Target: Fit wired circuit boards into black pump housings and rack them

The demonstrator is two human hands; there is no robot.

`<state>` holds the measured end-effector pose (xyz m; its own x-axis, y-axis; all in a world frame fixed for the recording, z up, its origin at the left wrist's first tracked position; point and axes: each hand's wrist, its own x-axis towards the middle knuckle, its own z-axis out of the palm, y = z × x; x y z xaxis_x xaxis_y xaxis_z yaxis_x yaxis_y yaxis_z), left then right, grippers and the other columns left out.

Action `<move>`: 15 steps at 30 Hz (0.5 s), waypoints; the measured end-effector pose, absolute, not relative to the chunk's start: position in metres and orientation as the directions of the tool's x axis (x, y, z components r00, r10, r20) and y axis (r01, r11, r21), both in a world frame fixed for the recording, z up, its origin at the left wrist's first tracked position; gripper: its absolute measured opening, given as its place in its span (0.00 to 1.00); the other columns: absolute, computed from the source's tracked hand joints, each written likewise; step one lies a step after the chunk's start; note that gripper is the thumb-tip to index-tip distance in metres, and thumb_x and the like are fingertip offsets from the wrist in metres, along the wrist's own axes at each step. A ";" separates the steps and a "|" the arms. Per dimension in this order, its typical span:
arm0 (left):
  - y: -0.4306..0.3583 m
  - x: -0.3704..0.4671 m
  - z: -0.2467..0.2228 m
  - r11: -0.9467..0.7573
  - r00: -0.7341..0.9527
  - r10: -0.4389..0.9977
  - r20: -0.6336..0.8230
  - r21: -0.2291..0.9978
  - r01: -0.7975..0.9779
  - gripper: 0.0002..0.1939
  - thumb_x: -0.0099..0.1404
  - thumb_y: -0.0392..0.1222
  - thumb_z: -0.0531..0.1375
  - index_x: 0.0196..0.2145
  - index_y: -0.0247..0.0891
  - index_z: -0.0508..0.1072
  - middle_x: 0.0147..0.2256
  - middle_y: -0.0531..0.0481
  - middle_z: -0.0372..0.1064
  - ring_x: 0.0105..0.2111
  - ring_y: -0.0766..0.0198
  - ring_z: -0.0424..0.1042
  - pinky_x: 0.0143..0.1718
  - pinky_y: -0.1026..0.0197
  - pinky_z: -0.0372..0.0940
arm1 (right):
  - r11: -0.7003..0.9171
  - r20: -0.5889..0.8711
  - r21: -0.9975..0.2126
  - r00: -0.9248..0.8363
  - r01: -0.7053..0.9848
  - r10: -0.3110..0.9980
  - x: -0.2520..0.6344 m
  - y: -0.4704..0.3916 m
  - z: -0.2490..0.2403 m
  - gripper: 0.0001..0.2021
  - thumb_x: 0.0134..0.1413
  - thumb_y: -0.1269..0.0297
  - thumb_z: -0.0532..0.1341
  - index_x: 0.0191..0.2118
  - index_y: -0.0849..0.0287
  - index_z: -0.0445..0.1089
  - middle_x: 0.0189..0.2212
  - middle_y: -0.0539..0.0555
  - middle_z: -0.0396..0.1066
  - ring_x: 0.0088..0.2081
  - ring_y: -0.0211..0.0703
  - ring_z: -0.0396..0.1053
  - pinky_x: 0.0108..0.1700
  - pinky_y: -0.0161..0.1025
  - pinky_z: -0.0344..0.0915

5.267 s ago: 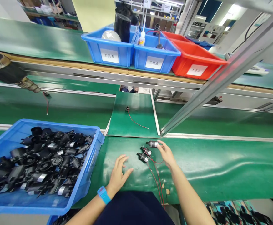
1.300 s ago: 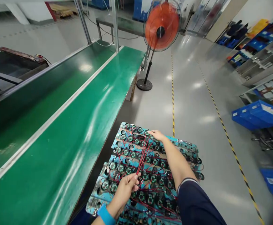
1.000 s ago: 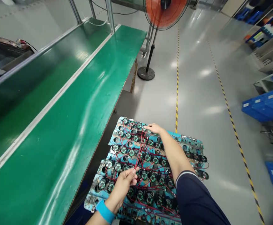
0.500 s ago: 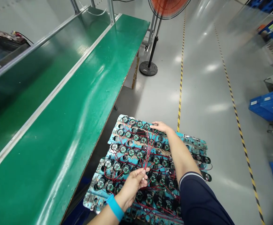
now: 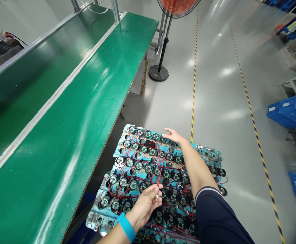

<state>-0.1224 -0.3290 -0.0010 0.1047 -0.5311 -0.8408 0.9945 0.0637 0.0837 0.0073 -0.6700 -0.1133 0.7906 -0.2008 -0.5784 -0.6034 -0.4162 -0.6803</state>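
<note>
My left hand [image 5: 149, 202], with a blue band on its wrist, pinches a bundle of red wires [image 5: 158, 174] by their lower ends. White tips poke out below the fingers. The wires fan out upward to round black components with green faces [image 5: 139, 165], set in rows on a worn blue rack [image 5: 122, 151]. At the rack's far edge my right hand [image 5: 173, 135] has its fingers apart, close to a component [image 5: 164, 139] in the top row. Whether the fingertips touch it I cannot tell. My right forearm hides part of the rack.
A long green workbench [image 5: 86, 112] runs along the left, its edge close to the rack. Ahead stands an orange floor fan [image 5: 158, 73]. Yellow-black tape lines [image 5: 195, 67] cross the grey floor, and blue bins [image 5: 289, 110] are stacked at the right.
The view has shifted slightly. The fingers of my right hand have spread at the top row. My left hand keeps its pinch on the wires and sits slightly lower over the rack.
</note>
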 end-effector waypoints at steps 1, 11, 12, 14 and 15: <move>-0.330 -0.122 -0.001 0.064 0.103 -0.528 -0.843 0.082 0.995 0.19 0.62 0.44 0.68 0.48 0.31 0.76 0.33 0.50 0.70 0.27 0.73 0.71 0.34 0.67 0.70 | -0.415 -0.577 -0.687 0.795 -0.597 -0.187 0.008 -0.670 -0.114 0.39 0.51 0.45 0.68 0.64 0.58 0.62 0.43 0.56 0.73 0.43 0.42 0.71 0.51 0.40 0.66; -0.335 -0.122 0.002 0.080 0.097 -0.518 -0.850 0.065 0.995 0.15 0.66 0.41 0.65 0.47 0.30 0.75 0.32 0.50 0.70 0.26 0.73 0.70 0.34 0.67 0.70 | -0.520 -0.489 -0.669 0.841 -0.531 -0.231 0.004 -0.654 -0.123 0.41 0.46 0.41 0.68 0.63 0.55 0.64 0.44 0.57 0.70 0.44 0.46 0.68 0.53 0.46 0.64; -0.335 -0.122 0.003 0.080 0.094 -0.515 -0.852 0.061 0.995 0.14 0.67 0.41 0.64 0.47 0.30 0.75 0.32 0.50 0.70 0.26 0.73 0.70 0.34 0.66 0.70 | -0.538 -0.425 -0.673 0.861 -0.508 -0.281 0.003 -0.652 -0.120 0.39 0.47 0.40 0.67 0.62 0.54 0.66 0.46 0.58 0.69 0.48 0.48 0.67 0.56 0.48 0.62; -0.337 -0.121 0.005 0.083 0.082 -0.505 -0.859 0.047 0.995 0.13 0.68 0.39 0.63 0.47 0.30 0.74 0.32 0.50 0.70 0.26 0.73 0.71 0.34 0.66 0.70 | -0.553 -0.220 -0.685 0.858 -0.475 -0.464 -0.003 -0.651 -0.110 0.34 0.51 0.38 0.63 0.57 0.56 0.70 0.47 0.59 0.70 0.53 0.51 0.64 0.61 0.49 0.57; -0.338 -0.121 0.007 0.089 0.076 -0.501 -0.862 0.037 0.995 0.12 0.69 0.39 0.62 0.48 0.30 0.74 0.32 0.50 0.71 0.26 0.72 0.71 0.34 0.66 0.70 | -0.550 -0.109 -0.684 0.813 -0.479 -0.572 -0.009 -0.649 -0.104 0.32 0.55 0.37 0.59 0.54 0.58 0.72 0.47 0.60 0.71 0.52 0.51 0.64 0.61 0.49 0.56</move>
